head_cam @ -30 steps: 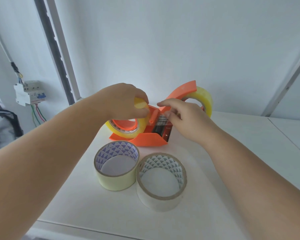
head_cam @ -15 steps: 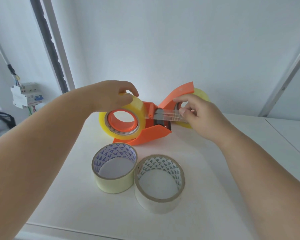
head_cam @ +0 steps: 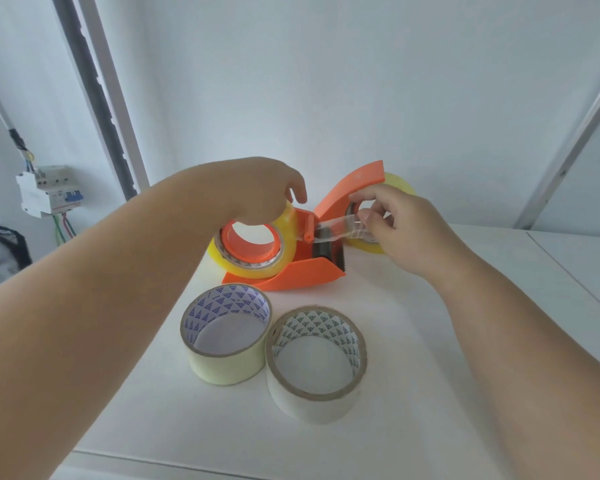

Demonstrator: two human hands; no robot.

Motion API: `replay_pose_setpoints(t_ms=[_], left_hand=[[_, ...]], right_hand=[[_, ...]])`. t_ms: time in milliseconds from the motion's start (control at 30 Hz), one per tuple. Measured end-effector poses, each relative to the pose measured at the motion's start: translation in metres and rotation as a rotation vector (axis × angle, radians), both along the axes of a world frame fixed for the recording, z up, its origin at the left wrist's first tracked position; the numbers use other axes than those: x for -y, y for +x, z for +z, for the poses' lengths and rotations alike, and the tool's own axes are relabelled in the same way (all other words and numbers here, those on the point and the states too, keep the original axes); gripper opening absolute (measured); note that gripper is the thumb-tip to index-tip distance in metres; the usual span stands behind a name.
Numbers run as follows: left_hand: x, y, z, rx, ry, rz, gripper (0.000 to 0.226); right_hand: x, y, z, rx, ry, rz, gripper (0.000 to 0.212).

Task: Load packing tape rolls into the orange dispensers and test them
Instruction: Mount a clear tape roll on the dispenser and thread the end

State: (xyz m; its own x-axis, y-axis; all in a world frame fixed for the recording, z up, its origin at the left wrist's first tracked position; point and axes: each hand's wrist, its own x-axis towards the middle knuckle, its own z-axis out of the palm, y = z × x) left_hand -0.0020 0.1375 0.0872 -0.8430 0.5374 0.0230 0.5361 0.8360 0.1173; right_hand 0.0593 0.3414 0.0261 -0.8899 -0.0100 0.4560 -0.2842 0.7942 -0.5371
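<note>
Near orange plastic tape dispenser (head_cam: pixel 291 275) sits on the white counter (head_cam: pixel 430 358), already carrying a yellowish clear packing tape roll (head_cam: pixel 253 258) on its hub.
Left hand (head_cam: pixel 257 199) rests over the top of that roll, fingers curled down on it, steadying it.
Right hand (head_cam: pixel 399 230) pinches the free end of a clear tape strip (head_cam: pixel 340 226), drawn out over the orange roller and above the serrated blade (head_cam: pixel 342 259).
Second orange dispenser (head_cam: pixel 350 192) with its own yellowish roll (head_cam: pixel 400 183) stands just behind the right hand.
Two spare rolls in front: pale yellow (head_cam: pixel 226 341), whitish (head_cam: pixel 316 362), touching, lying flat.

Step in hand, as I judge: testing the near dispenser by pulling tape.
Next move likely calls for drawing the strip down taut onto the blade teeth and tearing, left hand pinning the roll so the dispenser doesn't slide.
</note>
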Motion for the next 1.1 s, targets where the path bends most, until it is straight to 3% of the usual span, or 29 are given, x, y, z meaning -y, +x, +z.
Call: replay_pose_setpoints(t_ms=[167,367,533,667,767,933,1100], left_hand=[[-0.022,0.002,-0.006,-0.099,-0.079,0.058,0.041],[-0.031,-0.002,-0.027,-0.328,-0.303,0.145,0.065],[-0.015,-0.01,-0.032,-0.355,-0.204,0.125,0.062],[-0.004,-0.011,-0.028,-0.281,-0.105,0.136,0.038],[-0.003,-0.007,-0.026,-0.238,-0.019,0.113,0.031],[0.001,-0.011,-0.019,-0.203,0.037,0.093,0.036],[0.009,-0.017,-0.01,-0.185,0.025,0.087,0.042]], right_hand=[[-0.005,0.001,-0.001,0.005,-0.008,-0.012,0.021],[-0.004,0.001,-0.005,-0.042,0.003,-0.015,0.014],[-0.005,-0.004,-0.007,-0.006,-0.002,-0.02,0.014],[-0.006,-0.002,-0.002,-0.013,-0.024,0.006,0.009],[-0.007,0.002,0.002,-0.012,-0.043,0.048,0.017],[-0.016,0.004,0.009,-0.003,-0.15,0.04,0.028],[-0.02,0.008,0.017,-0.001,-0.238,0.026,0.025]])
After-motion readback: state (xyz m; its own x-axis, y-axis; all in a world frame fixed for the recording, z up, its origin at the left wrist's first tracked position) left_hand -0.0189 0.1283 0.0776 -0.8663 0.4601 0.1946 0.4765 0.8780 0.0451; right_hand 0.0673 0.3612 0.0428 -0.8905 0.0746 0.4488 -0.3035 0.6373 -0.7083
